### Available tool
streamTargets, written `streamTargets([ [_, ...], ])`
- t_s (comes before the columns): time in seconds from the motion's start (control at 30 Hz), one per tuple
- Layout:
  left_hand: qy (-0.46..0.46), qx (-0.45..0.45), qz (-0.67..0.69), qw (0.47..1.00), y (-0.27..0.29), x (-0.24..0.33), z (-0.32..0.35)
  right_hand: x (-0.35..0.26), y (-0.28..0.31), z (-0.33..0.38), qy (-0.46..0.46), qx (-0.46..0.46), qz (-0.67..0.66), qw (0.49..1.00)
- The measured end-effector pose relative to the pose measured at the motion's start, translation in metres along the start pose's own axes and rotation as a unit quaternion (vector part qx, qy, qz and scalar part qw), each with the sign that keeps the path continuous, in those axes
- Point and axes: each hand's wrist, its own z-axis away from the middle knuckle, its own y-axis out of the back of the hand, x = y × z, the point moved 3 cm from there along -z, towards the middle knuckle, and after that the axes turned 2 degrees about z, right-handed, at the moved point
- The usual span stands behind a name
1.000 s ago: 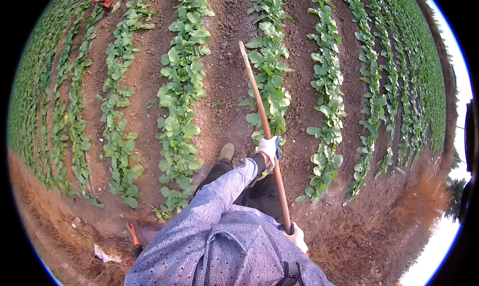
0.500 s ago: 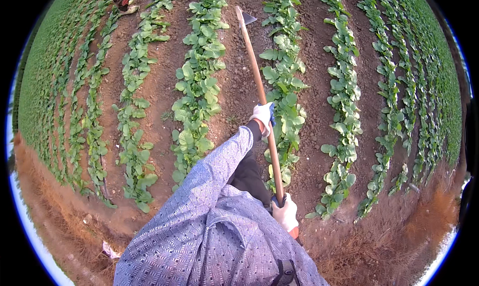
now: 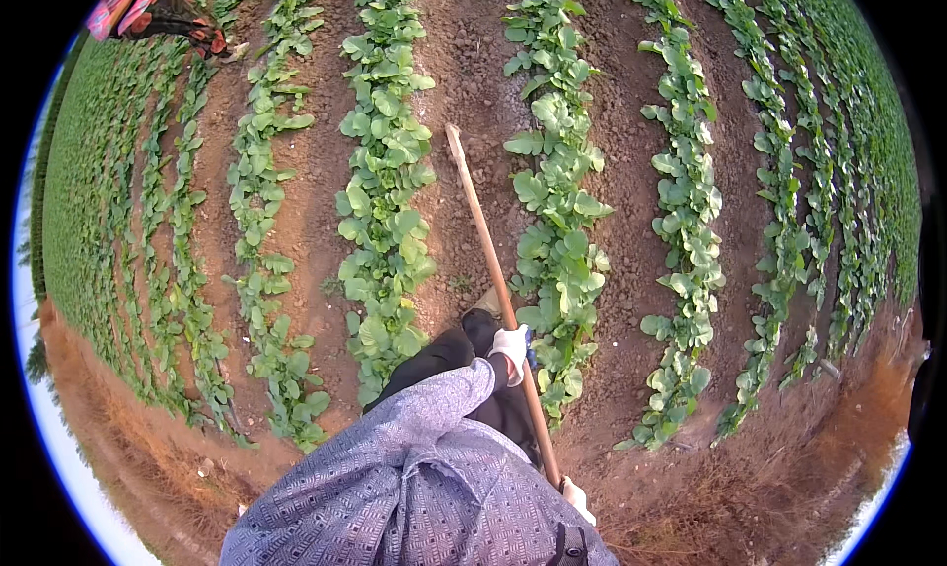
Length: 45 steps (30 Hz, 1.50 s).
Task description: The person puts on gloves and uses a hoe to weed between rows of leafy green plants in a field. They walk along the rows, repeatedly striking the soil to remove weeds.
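Note:
A long wooden-handled hoe [image 3: 485, 232] slants from my right side up to the bare soil between two leafy rows. My left hand [image 3: 510, 352], in a white glove with blue on the palm side, is closed around the lower half of the handle. Down at the handle's near end, my right hand [image 3: 579, 500] is wrapped on it in a white glove, partly hidden by my patterned sleeve and shirt. The far tip of the handle rests at the soil; the metal blade cannot be made out.
Leafy green crop rows [image 3: 385, 201] run on the left and another crop row [image 3: 557, 211] on the right of the hoe. Another person's patterned trouser leg [image 3: 182, 23] stands at the far left. Dry brown growth [image 3: 858, 428] lies along the near edge.
Both hands have drawn the hoe back toward me, and its head has come nearer and down. The blade, visible before, no longer shows. More of the other person is in view.

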Motion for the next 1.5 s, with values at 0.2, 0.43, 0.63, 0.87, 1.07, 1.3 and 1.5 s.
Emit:
streamTargets([
  [0.2,0.106,-0.082,0.035,0.99,-0.026,0.075,0.031,-0.067,0.061,0.028,-0.022,0.006,0.043,0.999],
  [0.43,0.098,-0.11,0.122,0.982,-0.022,0.136,-0.048,-0.06,0.047,0.03,-0.095,-0.002,-0.03,0.995],
  [0.63,0.145,-0.118,0.117,0.975,-0.046,0.198,-0.044,-0.076,0.046,0.01,-0.069,0.037,-0.034,0.996],
  [0.87,-0.092,-0.118,0.106,0.983,-0.081,0.472,-0.163,-0.378,0.152,-0.095,0.063,0.132,0.014,0.989],
  [1.07,-0.017,-0.006,0.035,0.999,-0.063,0.39,-0.169,-0.347,0.151,-0.075,-0.014,0.003,0.041,0.999],
  [1.3,0.158,-0.009,0.064,0.985,-0.077,0.329,-0.084,-0.223,0.121,-0.04,-0.169,-0.02,-0.007,0.985],
  [1.5,-0.016,-0.037,0.102,0.994,-0.106,0.488,-0.147,-0.379,0.183,-0.1,0.052,0.087,-0.088,0.991],
])
